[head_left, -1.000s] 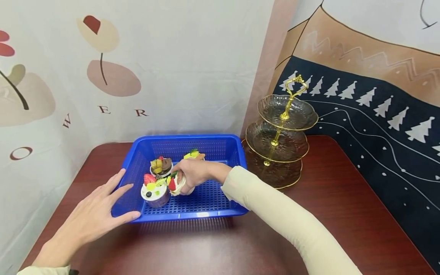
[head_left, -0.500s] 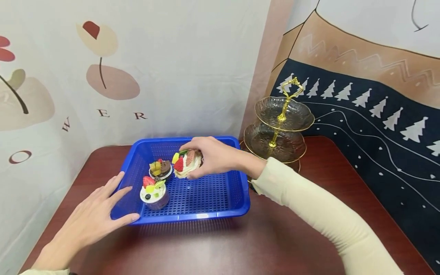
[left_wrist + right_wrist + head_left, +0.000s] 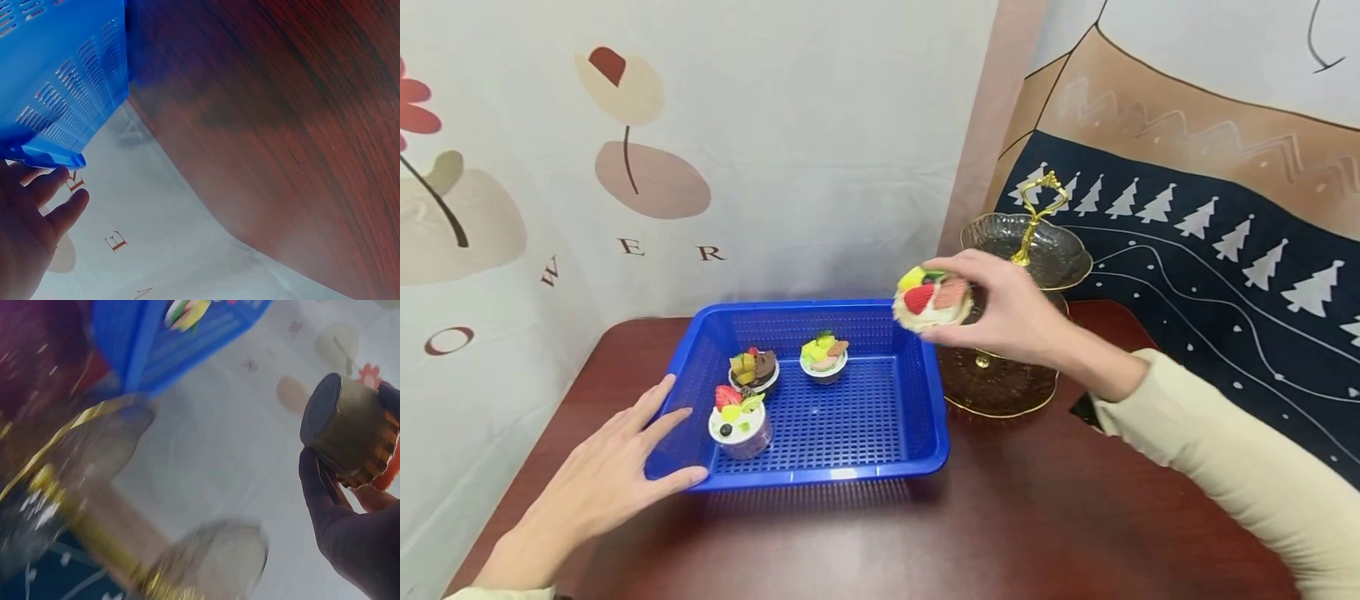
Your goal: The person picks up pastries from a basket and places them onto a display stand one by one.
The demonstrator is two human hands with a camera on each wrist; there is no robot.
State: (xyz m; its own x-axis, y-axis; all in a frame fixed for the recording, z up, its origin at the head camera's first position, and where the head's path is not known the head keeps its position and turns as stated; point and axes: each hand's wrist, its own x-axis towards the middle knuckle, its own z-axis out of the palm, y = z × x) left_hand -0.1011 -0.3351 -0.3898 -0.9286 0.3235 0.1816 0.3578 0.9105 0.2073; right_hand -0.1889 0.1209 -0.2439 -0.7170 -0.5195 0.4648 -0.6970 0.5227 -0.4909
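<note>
Aloft, our right hand (image 3: 1003,304) pinches a cupcake (image 3: 932,302) near the stand (image 3: 1000,387); our left hand (image 3: 602,467), fingers spread, touches the left edge of the basket (image 3: 808,477).

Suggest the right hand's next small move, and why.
Probably ease the cupcake a little right, towards the stand: the right hand holds it in the air, clear of the basket, and in the head view the stand shows behind that hand.

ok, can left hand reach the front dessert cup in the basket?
Likely yes: the left hand is at the left rim of the blue basket; the front dessert cup sits just inside, with nothing over it.
</note>
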